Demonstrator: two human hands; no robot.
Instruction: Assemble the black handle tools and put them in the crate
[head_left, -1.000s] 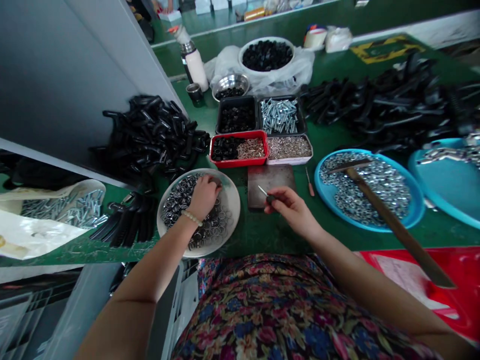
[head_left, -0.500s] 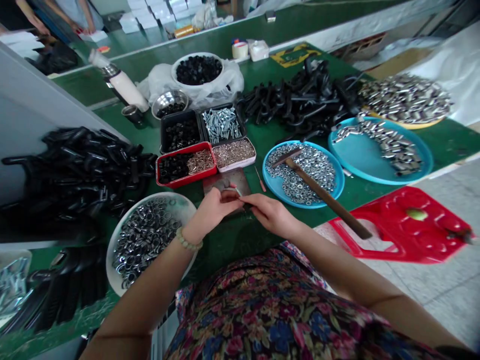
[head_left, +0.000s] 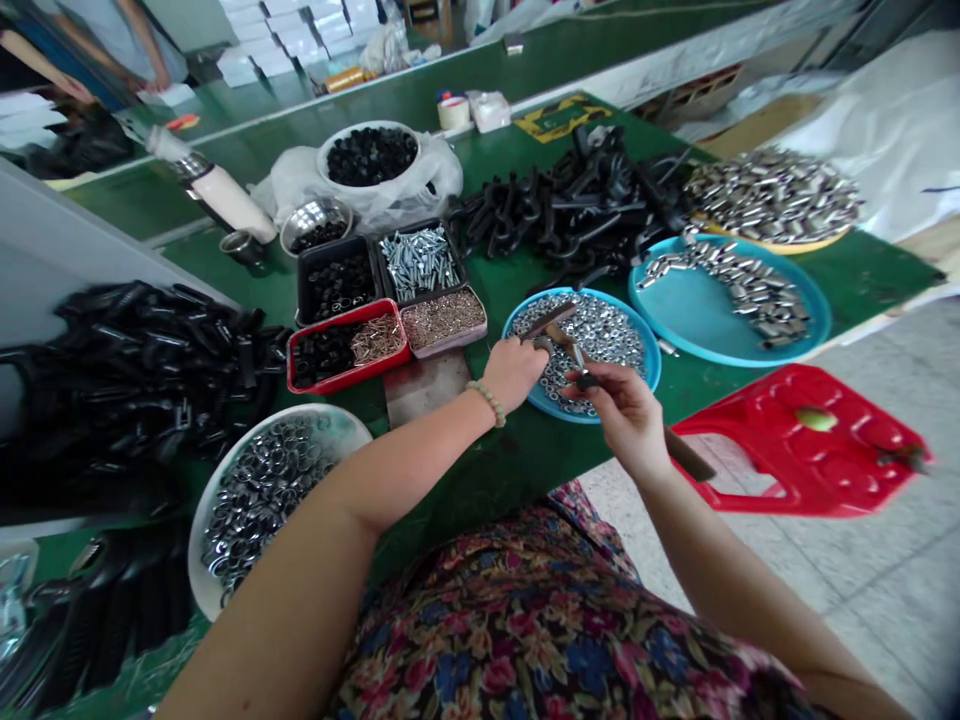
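Note:
My right hand [head_left: 630, 412] pinches a small silver bolt [head_left: 578, 358] with a black piece [head_left: 587, 381] at its lower end. It hovers over the near right edge of a blue tray [head_left: 654, 372] full of small metal nuts [head_left: 611, 335]. At the tray's left side is my left hand [head_left: 516, 372], its fingers bent down over the nuts; a small grey-dark thing shows at the fingertips, too unclear to name. A hammer [head_left: 686, 455] lies across the tray, its handle partly hidden behind my right hand.
Left of the hands lie a metal plate [head_left: 424, 388], a red tin [head_left: 341, 380] of black parts and copper-coloured rivets, and a box of screws [head_left: 421, 262]. Black wrench-shaped parts [head_left: 555, 210] are heaped behind. A white bowl [head_left: 351, 428] holds rings. A red stool [head_left: 817, 455] stands at right.
Both hands have moved right, from over the metal plate to the blue tray of nuts, and are now apart. The bolt is upright in my right hand. The view has shifted slightly.

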